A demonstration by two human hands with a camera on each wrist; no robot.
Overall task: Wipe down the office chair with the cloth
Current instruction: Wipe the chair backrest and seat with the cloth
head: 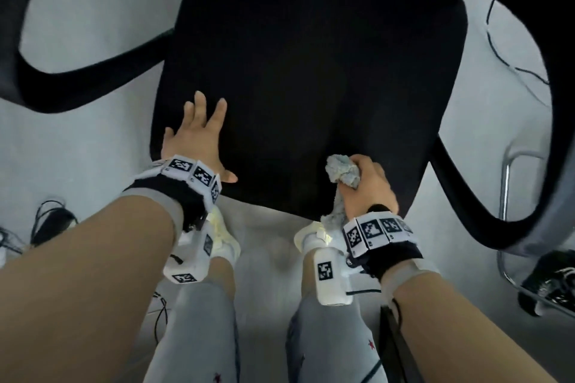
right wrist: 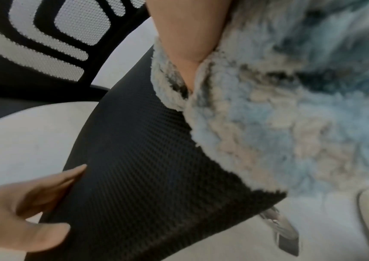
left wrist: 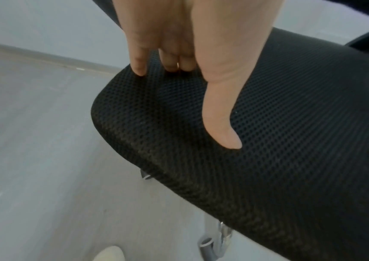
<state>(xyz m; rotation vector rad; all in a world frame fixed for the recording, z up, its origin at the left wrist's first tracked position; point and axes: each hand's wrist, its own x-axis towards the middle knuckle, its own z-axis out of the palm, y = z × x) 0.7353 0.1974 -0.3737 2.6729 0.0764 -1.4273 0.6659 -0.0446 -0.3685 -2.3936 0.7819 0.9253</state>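
The office chair's black mesh seat (head: pixel 295 78) fills the middle of the head view, with black armrests (head: pixel 93 71) either side. My left hand (head: pixel 199 137) lies flat on the seat's near left corner, fingers spread and straight; the left wrist view shows its fingertips (left wrist: pixel 139 68) and thumb touching the mesh seat (left wrist: pixel 268 141). My right hand (head: pixel 367 186) grips a bunched, fluffy blue-grey cloth (head: pixel 343 172) at the seat's near right edge. In the right wrist view the cloth (right wrist: pixel 279 123) rests against the seat (right wrist: pixel 145 159), and my left hand (right wrist: pixel 29 211) shows at lower left.
Pale grey floor (head: pixel 93 149) surrounds the chair. My white shoes (head: pixel 224 236) stand just in front of the seat. Cables (head: pixel 46 218) lie on the floor at left, another cable (head: pixel 504 56) at right. A chrome frame (head: pixel 507 196) and a dark shoe (head: pixel 547 283) are at right.
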